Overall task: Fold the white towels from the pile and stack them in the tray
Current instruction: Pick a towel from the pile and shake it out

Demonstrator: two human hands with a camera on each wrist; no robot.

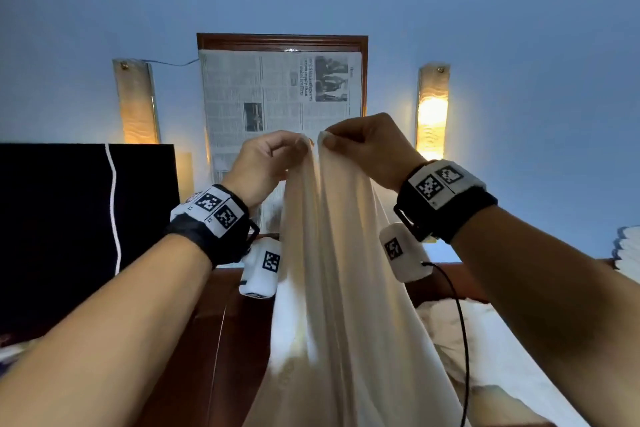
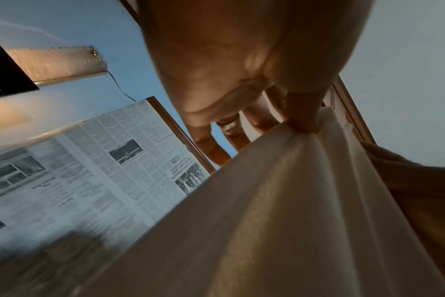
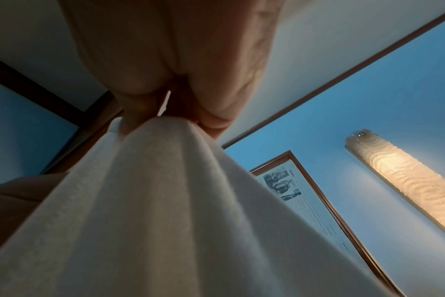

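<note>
A white towel (image 1: 332, 270) hangs in long folds in front of me, held up high at its top edge. My left hand (image 1: 304, 146) pinches one top corner and my right hand (image 1: 327, 139) pinches the other, the two corners brought almost together. In the left wrist view the towel (image 2: 280, 211) drapes down from my left hand (image 2: 305, 128). From the right wrist, the towel (image 3: 165, 201) spreads below my right hand (image 3: 160, 116). More white towels (image 1: 491, 350) lie lower right. A stack of folded towels (image 1: 628, 250) shows at the right edge. No tray is visible.
A wood-framed panel covered with newspaper (image 1: 280, 94) hangs on the blue wall, flanked by two wall lamps (image 1: 433, 111). A dark screen (image 1: 69, 225) stands at left on brown wooden furniture (image 1: 228, 340).
</note>
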